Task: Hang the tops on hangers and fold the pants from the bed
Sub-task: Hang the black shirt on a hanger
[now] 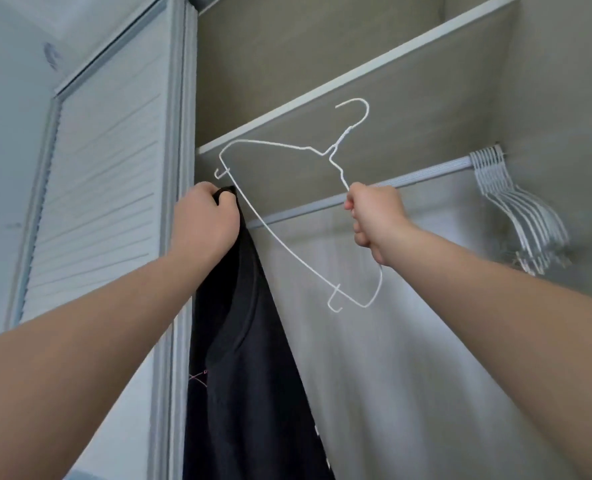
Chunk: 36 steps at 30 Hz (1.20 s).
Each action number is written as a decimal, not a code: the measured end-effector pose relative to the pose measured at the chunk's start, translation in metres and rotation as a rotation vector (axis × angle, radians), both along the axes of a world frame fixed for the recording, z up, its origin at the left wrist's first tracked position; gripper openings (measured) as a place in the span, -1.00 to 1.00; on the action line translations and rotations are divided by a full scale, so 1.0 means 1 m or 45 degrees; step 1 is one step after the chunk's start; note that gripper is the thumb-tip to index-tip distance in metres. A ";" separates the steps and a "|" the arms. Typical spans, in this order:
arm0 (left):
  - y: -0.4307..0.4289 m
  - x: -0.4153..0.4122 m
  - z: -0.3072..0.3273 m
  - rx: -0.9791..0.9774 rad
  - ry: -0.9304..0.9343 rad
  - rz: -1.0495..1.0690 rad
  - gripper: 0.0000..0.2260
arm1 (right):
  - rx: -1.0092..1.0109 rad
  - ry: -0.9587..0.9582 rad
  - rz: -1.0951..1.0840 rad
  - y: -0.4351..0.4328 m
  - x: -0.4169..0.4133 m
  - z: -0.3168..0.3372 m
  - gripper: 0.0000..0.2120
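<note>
A white wire hanger [280, 244] is held up tilted in front of the open wardrobe, its hook pointing up and right. My right hand [377, 220] grips one of its shoulder arms. My left hand [207, 223] grips the top edge of a black top [249, 375], which hangs straight down from that hand at the wardrobe's left side. The hanger's left end lies just beside the gripped fabric. The hanger is not on the rail [408, 181].
A bunch of several white wire hangers [516, 216] hangs at the right end of the rail. A shelf board [322, 95] runs above the rail. A slatted wardrobe door [97, 188] stands at the left.
</note>
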<state>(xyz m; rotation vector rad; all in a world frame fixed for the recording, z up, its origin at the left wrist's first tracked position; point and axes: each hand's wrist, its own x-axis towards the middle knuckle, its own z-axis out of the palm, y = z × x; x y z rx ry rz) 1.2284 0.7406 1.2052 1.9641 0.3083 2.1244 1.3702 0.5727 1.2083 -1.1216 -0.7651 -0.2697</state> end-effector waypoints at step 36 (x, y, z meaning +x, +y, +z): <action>-0.210 -0.658 -0.120 -0.533 0.086 2.054 -0.73 | -0.158 -0.026 2.149 0.095 -0.530 -0.149 -0.53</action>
